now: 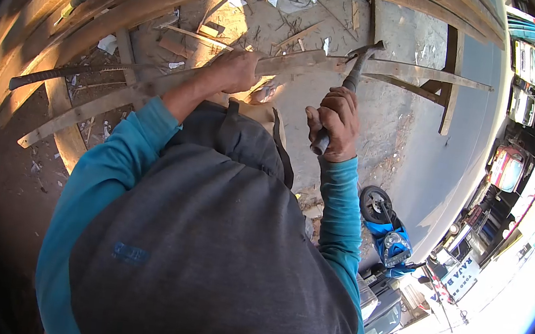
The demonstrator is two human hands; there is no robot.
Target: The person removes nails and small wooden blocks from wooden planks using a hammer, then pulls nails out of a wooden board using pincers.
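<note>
My right hand (336,122) is wrapped round the handle of a claw hammer (353,78), its head up and away from me, over the far edge of a long wooden plank (292,63). The plank runs across in front of me, bowed by the lens. My left hand (235,71) is closed on the plank near its middle; its fingertips are hidden. Left of that hand, a dark ribbed metal bar (60,73) lies across the timber.
Stacked timber beams (167,7) curve along the far left and top. Wood scraps and paper litter the ground (302,32). An upright wooden post (450,89) supports the right side. A blue motorcycle (391,240) stands at right, beside the road (470,124) with parked vehicles beyond.
</note>
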